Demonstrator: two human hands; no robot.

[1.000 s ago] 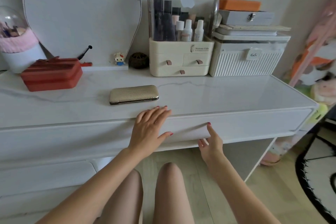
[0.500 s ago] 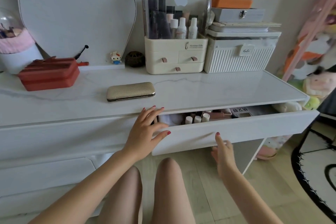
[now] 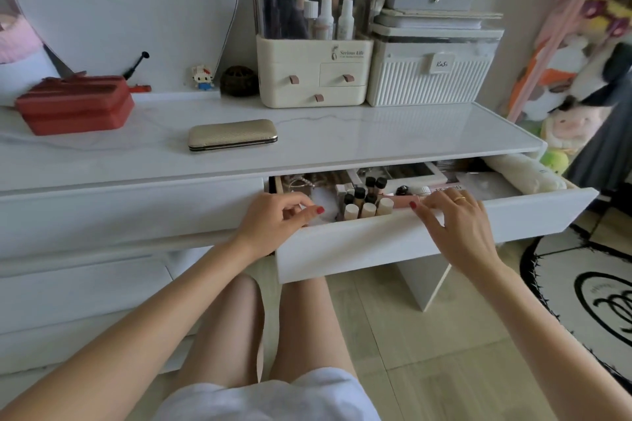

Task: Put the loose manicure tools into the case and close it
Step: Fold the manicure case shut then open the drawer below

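Closed gold case (image 3: 232, 134) on desk at eleven o'clock. Left hand (image 3: 273, 219), fingers curled, unclear whether gripping; right hand (image 3: 455, 219), fingers relaxed, over open drawer (image 3: 393, 239).

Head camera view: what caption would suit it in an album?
Both hands, left and right, reach into the open drawer; gold case lies shut above.

Two hands, one gold case (image 3: 232, 134), one red box (image 3: 75, 105), one open drawer (image 3: 410, 243)

Left hand (image 3: 273, 217) fingers curled downward, right hand (image 3: 455, 219) fingers bent, both forearms extended forward
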